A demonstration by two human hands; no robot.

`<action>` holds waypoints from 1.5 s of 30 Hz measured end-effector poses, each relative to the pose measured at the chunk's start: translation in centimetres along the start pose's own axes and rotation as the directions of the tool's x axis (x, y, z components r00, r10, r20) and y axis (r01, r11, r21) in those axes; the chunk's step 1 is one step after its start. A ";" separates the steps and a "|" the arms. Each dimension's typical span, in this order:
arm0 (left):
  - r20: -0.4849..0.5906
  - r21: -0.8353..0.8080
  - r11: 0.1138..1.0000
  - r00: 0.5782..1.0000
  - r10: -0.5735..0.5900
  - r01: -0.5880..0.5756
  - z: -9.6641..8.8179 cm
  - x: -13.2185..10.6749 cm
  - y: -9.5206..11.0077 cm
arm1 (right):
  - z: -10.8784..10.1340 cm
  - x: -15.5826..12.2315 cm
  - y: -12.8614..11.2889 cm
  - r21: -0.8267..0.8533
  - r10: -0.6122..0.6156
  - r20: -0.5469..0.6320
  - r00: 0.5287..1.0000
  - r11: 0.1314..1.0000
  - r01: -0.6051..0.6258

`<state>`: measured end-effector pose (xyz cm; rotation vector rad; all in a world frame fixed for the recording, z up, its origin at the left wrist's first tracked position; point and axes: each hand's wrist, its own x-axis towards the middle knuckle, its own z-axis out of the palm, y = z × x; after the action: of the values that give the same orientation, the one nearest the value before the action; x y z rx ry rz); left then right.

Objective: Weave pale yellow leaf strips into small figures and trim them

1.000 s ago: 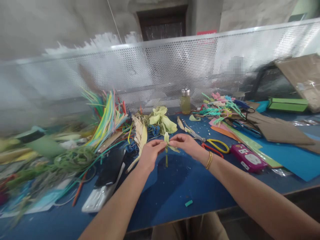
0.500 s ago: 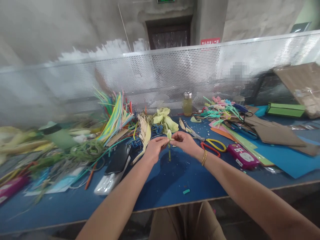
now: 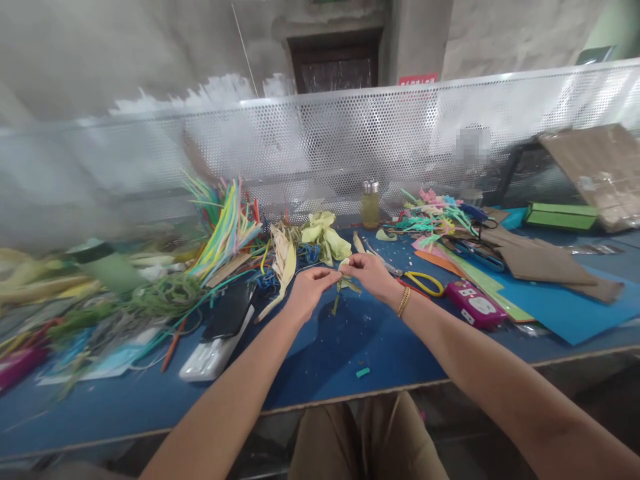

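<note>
Left grip (image 3: 309,292), right grip (image 3: 371,274), pinching leafy sprig (image 3: 340,287)

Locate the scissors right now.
In the head view, the scissors lie right of centre on the blue table, beside the right hand, left of the magenta case.

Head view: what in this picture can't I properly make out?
All in the head view:
Leafy piece: its upper part, covered by the left hand and right hand.
Scissors: part of the red handle, behind the right arm.
Magenta object: cut off by the left edge.
Red sign: its wording, too small and blurred.
</note>
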<state>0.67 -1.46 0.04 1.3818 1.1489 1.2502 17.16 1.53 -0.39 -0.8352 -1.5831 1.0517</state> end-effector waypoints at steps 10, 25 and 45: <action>0.029 -0.059 0.995 0.997 -0.074 0.076 -0.1 -0.3 0.3 | 0.6 -0.1 0.1 0.063 0.052 0.061 0.997 0.996 -0.056; -0.103 -0.371 0.919 0.977 -0.187 0.137 -1.2 0.5 0.6 | 0.3 -0.1 0.0 -0.115 0.005 0.167 0.986 0.993 0.015; -0.089 -0.215 0.974 0.991 -0.098 0.076 -0.9 0.6 -0.1 | -0.4 0.0 -0.7 -0.310 -0.141 0.077 0.987 0.937 0.158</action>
<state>-0.18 -0.86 0.09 1.1113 1.0962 1.3481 17.52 1.38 0.30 -0.8875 -1.8604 0.7264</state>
